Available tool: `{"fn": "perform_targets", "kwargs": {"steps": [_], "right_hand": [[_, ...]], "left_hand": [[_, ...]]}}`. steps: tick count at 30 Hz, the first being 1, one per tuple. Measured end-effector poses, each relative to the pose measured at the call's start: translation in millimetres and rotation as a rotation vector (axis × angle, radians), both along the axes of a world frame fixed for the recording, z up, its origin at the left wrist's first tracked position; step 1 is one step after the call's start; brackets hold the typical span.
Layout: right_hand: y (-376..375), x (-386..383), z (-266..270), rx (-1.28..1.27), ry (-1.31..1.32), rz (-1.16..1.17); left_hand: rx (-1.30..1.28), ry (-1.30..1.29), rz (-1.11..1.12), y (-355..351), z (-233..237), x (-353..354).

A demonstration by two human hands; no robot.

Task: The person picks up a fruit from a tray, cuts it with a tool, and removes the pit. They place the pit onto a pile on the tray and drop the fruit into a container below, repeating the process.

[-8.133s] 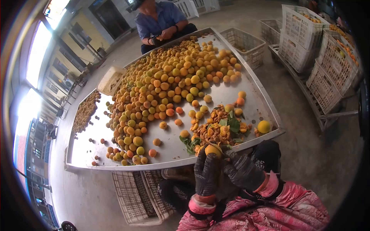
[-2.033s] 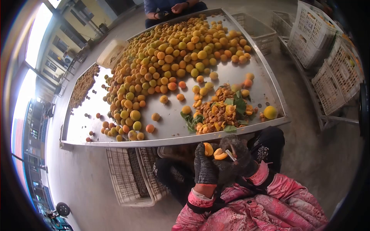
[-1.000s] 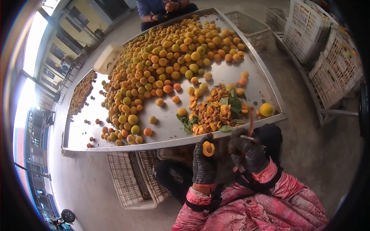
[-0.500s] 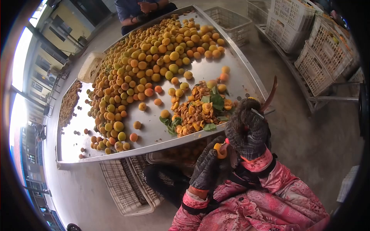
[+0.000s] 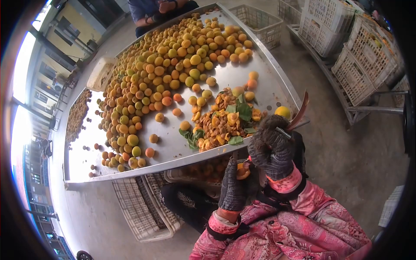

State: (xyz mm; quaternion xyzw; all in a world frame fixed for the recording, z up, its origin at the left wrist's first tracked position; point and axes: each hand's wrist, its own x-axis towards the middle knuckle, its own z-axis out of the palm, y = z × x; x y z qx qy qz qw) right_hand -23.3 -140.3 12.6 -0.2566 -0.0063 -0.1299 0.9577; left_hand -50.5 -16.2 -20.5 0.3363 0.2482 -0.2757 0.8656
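Note:
My left hand (image 5: 233, 190), in a dark knit glove, is closed on an orange apricot (image 5: 243, 172) below the table's near edge. My right hand (image 5: 273, 149), gloved too, is curled shut close beside it. From the right fist a short metal rod (image 5: 284, 132) sticks out, next to a curved reddish-brown blade-like piece (image 5: 300, 113); I cannot tell what kind of tool this is. A small pinkish-red tip (image 5: 248, 159) shows between the hands at the fruit. Beyond the right fist lies a yellow apricot (image 5: 283, 112). Cut apricot pieces (image 5: 221, 125) with green leaves are piled on the table near both hands.
Whole apricots (image 5: 151, 69) cover much of the metal table (image 5: 264, 86), which has a raised rim. Under it stand white crates (image 5: 138, 212). Stacked crates (image 5: 355, 69) sit on a cart (image 5: 320, 69) at right. Across the table is another person (image 5: 151, 11).
My right hand has shifted slightly left and down, uncovering more of the yellow apricot behind it. The left hand has turned more upright, and the held apricot has moved left and slightly down.

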Motion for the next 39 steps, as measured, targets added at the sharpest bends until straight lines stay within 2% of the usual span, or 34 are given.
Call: {"fn": "perform_targets", "kwargs": {"steps": [2, 6, 8, 12, 14, 15, 16, 17, 18, 19, 20, 21, 22, 23, 24, 26, 27, 28, 29, 30, 32, 33, 34, 35, 36, 38, 39], "right_hand": [[1.3, -1.2, -1.6, 0.01, 0.004, -0.004], [3.9, -2.4, -8.8, -0.135, 0.046, -0.027], [5.8, -2.5, -14.8, -0.166, 0.026, -0.04], [1.3, 2.7, -20.1, -0.106, 0.084, -0.007], [-4.3, 8.1, -23.6, -0.074, 0.126, 0.009], [-8.7, 10.3, -27.9, 0.019, 0.144, 0.119], [-11.4, 12.3, -30.0, 0.113, 0.162, 0.229], [-12.7, 14.4, -30.2, 0.113, 0.162, 0.228], [-13.5, 17.0, -28.7, 0.053, 0.14, 0.33], [-13.4, 18.7, -27.8, -0.007, 0.118, 0.431], [-6.6, 19.2, -28.5, -0.008, 0.118, 0.43], [4.9, 19.9, -29.9, -0.362, -0.143, 0.266], [11.4, 20.3, -30.6, -0.71, -0.406, 0.087], [4.9, 10.2, -14.1, -0.851, -0.367, 0.248], [6.5, 9.1, -15.1, -0.848, -0.366, 0.251], [9.1, 9.3, -17.2, -1.122, -0.413, 0.086], [9.1, 19.6, -40.6, -1.164, -0.446, -0.077], [3.3, 23.0, -49.5, -1.164, -0.446, -0.075], [-4.5, 23.0, -56.0, -0.877, -0.107, 0.029], [-9.1, 23.1, -60.5, -0.576, 0.216, 0.126], [-10.1, 23.8, -67.4, -0.542, 0.28, 0.05], [-10.0, 21.5, -72.3, -0.503, 0.353, -0.028], [-10.9, 17.9, -79.7, -0.503, 0.355, -0.027], [-11.8, 14.1, -87.3, -0.109, 0.204, 0.099], [-9.4, 12.5, -82.1, 0.286, 0.047, 0.223], [-2.4, 4.8, -68.2, 0.268, 0.087, 0.157], [1.1, 2.2, -53.2, -0.145, 0.132, -0.06]], "left_hand": [[0.004, 0.009, -0.004, -1.4, 4.5, 0.4], [-0.022, 0.02, 0.021, -3.5, 0.9, 0.9], [0.145, -0.011, 0.033, -9.2, 18.1, 2.9], [0.25, -0.006, 0.1, -13.7, 3.7, 2.2], [0.311, -0.289, -0.142, -1.6, -22.5, 1.5], [0.31, -0.29, -0.141, 1.6, -23.0, 2.8], [0.289, -0.194, -0.243, 5.1, -22.9, 4.3], [0.268, -0.097, -0.345, 6.9, -23.8, 4.6], [0.268, -0.095, -0.346, 7.3, -26.3, 3.1], [0.381, -0.213, -0.384, 7.6, -30.3, 0.4], [0.493, -0.334, -0.419, 8.2, -35.4, -2.7], [0.493, -0.336, -0.42, 4.9, -47.0, -8.3], [0.674, -0.676, -0.343, -1.2, -65.3, -15.3], [0.848, -1.015, -0.251, -2.8, -80.6, -18.4], [0.851, -1.011, -0.25, 1.1, -92.4, -17.3], [1.191, -1.472, -0.352, 8.8, -106.9, -12.9], [1.193, -1.472, -0.351, 10.0, -92.8, -11.4], [0.783, -0.976, -0.374, 8.8, -65.8, -9.4], [0.375, -0.476, -0.371, 6.7, -46.2, -7.9], [0.375, -0.475, -0.369, 3.5, -36.8, -3.8], [0.356, -0.169, -0.26, -2.4, -25.7, 6.1], [0.356, -0.167, -0.261, -2.9, -28.8, 5.0], [0.369, -0.14, -0.155, -3.9, -34.8, 3.2], [0.381, -0.113, -0.046, -4.6, -38.0, 2.3], [0.382, -0.112, -0.042, -5.4, -34.5, 2.0], [0.477, -0.146, -0.13, -7.2, -24.7, 1.4], [0.479, -0.142, -0.134, -7.7, -25.7, 0.2]]}}
